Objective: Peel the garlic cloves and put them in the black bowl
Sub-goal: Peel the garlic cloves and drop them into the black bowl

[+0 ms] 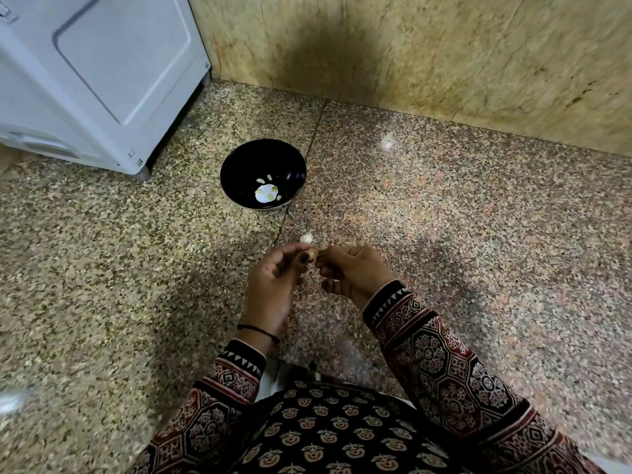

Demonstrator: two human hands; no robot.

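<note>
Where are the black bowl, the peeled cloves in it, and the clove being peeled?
Bowl (244,165): head view, inner wall.
Peeled cloves (261,181): head view, one clove.
Held clove (312,257): head view, exposed tip.

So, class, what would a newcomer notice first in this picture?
Two hands low in the middle: the left hand and right hand pinch a garlic clove between them. Beyond them on the speckled floor stands the black bowl, a few peeled cloves at its bottom.
</note>
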